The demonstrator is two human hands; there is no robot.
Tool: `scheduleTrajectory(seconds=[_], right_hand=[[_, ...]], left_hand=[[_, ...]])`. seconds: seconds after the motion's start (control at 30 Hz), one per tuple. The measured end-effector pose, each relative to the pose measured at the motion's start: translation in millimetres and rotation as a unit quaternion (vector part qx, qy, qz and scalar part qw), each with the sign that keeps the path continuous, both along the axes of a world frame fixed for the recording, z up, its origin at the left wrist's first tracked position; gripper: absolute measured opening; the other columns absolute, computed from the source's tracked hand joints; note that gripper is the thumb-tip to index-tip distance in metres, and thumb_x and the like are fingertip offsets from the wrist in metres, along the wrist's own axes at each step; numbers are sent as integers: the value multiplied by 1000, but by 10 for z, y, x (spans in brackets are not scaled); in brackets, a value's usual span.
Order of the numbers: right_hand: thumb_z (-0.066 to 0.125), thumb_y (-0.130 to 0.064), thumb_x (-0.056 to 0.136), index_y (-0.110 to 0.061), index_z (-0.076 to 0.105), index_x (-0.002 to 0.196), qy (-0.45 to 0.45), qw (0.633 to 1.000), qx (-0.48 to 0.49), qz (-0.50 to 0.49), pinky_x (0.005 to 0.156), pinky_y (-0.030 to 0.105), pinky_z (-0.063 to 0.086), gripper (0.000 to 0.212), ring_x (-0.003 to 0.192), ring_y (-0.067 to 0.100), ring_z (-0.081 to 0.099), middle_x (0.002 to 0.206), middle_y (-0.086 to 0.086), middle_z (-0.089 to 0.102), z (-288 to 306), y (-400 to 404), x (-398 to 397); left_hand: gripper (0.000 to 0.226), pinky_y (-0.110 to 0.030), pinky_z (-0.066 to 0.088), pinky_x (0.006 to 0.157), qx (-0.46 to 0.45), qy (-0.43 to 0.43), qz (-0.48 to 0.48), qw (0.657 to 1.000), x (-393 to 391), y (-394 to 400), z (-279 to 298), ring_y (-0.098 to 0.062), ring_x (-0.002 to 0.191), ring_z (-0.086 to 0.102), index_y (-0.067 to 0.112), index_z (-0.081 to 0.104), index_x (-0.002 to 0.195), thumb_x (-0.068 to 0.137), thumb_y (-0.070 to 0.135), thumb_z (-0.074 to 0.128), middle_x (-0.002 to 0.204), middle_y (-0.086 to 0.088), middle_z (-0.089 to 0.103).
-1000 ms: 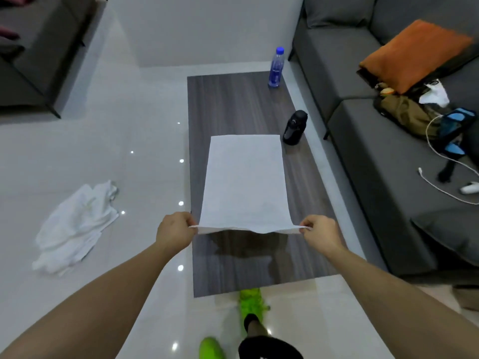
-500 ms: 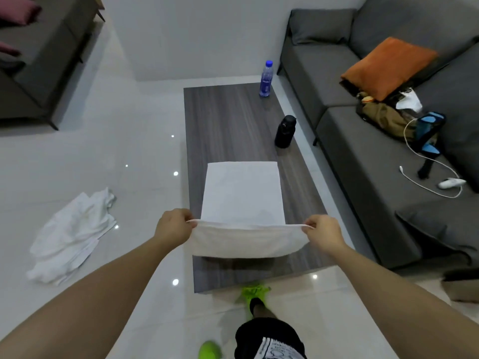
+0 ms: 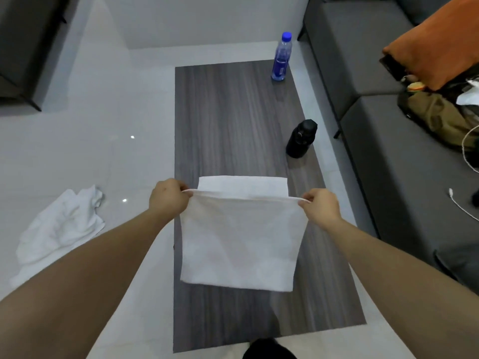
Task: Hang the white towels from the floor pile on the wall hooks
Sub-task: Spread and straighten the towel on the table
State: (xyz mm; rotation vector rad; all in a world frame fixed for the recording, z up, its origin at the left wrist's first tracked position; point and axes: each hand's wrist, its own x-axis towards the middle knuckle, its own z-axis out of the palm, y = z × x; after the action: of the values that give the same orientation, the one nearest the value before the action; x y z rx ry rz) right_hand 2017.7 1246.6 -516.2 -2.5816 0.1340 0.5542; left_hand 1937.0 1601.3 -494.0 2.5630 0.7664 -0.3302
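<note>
A white towel [image 3: 241, 244] lies on the dark wooden table [image 3: 233, 120], its near half lifted and folded toward the far edge. My left hand [image 3: 168, 198] pinches the left corner of the raised edge. My right hand [image 3: 320, 207] pinches the right corner. The edge is stretched taut between both hands, just short of the towel's far edge. A pile of crumpled white towels [image 3: 59, 229] sits on the pale floor to the left of the table. No wall hooks are in view.
A blue-capped water bottle [image 3: 281, 58] stands at the table's far right corner and a black bottle [image 3: 300, 138] near its right edge. A grey sofa [image 3: 388, 151] with an orange cushion [image 3: 438, 45], bags and a white cable runs along the right. Another dark seat [image 3: 23, 47] stands at the far left.
Both hands have carried the towel's near edge up and away from me, over the part lying on the table, folding it nearly in half. The camera has moved closer to the table.
</note>
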Motion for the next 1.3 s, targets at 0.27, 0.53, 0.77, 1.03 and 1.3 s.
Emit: scheduleTrajectory(seconds=[0.27, 0.53, 0.77, 1.03, 1.3], right_hand=[[61, -22, 90, -12, 69, 116, 1, 997, 6, -80, 81, 27, 47, 29, 104, 32, 64, 111, 11, 71, -711, 133, 559], [63, -26, 91, -8, 68, 107, 203, 972, -36, -110, 75, 26, 43, 25, 96, 28, 64, 108, 10, 71, -1556, 27, -704], [79, -16, 80, -2, 65, 95, 285, 744, 199, -570, 68, 36, 59, 25, 82, 26, 68, 99, 16, 70, -1774, 189, -1707], [71, -14, 88, -3, 61, 108, 386, 596, 396, -583, 97, 38, 51, 24, 95, 26, 64, 108, 19, 66, -1909, 909, -1916], [59, 8, 87, -4, 59, 110, 275, 665, 358, -595, 80, 40, 58, 26, 94, 30, 67, 108, 17, 67, -1531, 1213, -1898]], left_hand=[[24, -29, 44, 74, -15, 3, 76, 997, 506, 72, -780, -31, 94, 63, 19, 71, 103, 90, 22, 51, 98, -8, 70], [47, -33, 46, 90, -101, 191, 134, 967, -605, -220, -1771, -31, 111, 58, 10, 56, 130, 87, 29, 63, 123, -14, 62], [55, -45, 57, 83, -241, 207, 427, 847, -1474, -487, -2059, -33, 96, 63, 1, 54, 119, 78, 30, 77, 112, -17, 63], [37, -39, 51, 82, -518, 126, 597, 599, -1550, -1176, -2246, -26, 92, 61, 4, 55, 124, 92, 18, 65, 104, -14, 62], [27, -36, 58, 69, -520, 33, 593, 614, -1401, -1277, -1792, -27, 83, 68, 0, 60, 114, 87, -4, 61, 100, -17, 69]])
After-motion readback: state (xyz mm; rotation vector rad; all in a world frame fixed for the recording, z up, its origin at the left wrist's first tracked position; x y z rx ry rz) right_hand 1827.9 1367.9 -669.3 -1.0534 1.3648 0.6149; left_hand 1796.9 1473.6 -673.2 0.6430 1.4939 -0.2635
